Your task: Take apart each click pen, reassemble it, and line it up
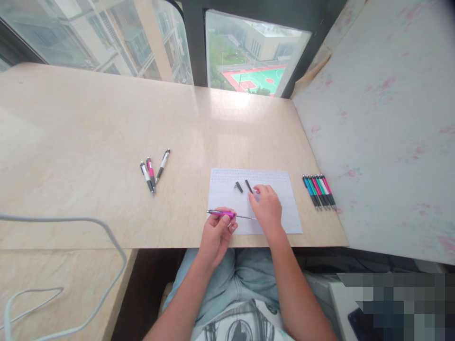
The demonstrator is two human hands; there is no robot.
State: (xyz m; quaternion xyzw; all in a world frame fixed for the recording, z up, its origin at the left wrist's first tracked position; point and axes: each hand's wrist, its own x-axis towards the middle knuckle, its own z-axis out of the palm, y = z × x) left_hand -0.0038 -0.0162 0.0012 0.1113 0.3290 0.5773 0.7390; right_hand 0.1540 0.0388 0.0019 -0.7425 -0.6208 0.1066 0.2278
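My left hand [219,232] is closed on the pink barrel of a ballpoint pen [224,214], above the near left part of a sheet of paper [227,189]. The pen's front is off, and its thin refill [245,217] sticks out to the right. Over the paper's right half reaches my right hand [267,206], thumb and forefinger apart, close to a slim black pen part [248,185]. Whether its fingertips touch that part is hard to make out. Just left of it lies another short black piece [239,187], with a tiny light bit beside it.
Three pens [150,173] lie loosely on the table to the left. A row of several coloured pens [319,192] is at the right, near the wallpapered wall [377,142]. A pale cable [103,222] loops over the left side. Windows [258,57] border the table's back edge.
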